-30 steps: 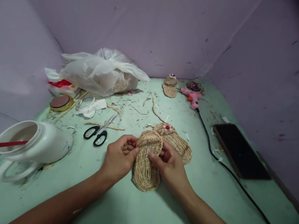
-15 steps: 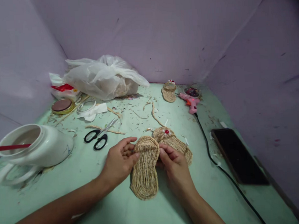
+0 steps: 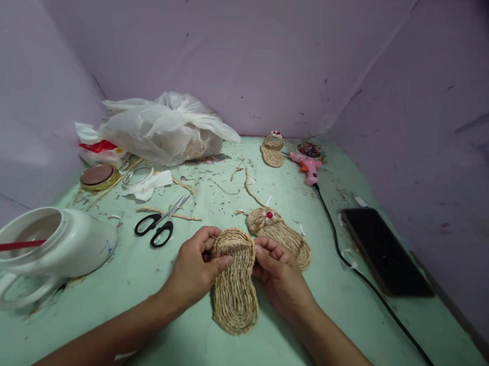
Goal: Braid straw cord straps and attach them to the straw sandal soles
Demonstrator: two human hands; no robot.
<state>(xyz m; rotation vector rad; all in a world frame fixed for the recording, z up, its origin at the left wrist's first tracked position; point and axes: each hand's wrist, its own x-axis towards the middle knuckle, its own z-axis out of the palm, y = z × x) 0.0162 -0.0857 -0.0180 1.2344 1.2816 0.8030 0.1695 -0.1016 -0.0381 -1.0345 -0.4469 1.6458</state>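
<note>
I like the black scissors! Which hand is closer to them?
Left. The left hand grips the straw slipper just below and right of the scissors; the right hand is farther, across the slipper.

Bare forearms, no sleeves, no jewelry.

Bare table (image 3: 175, 342) lies near; scissors (image 3: 158, 228), jar (image 3: 61, 244) and cable (image 3: 357, 270) flank it.

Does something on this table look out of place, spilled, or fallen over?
Yes. The white jar at the left lies on its side, mouth open, with a red stick poking in. Straw scraps are scattered over the green table behind the scissors. Both hands hold the woven sandal flat, nothing damaged.
</note>
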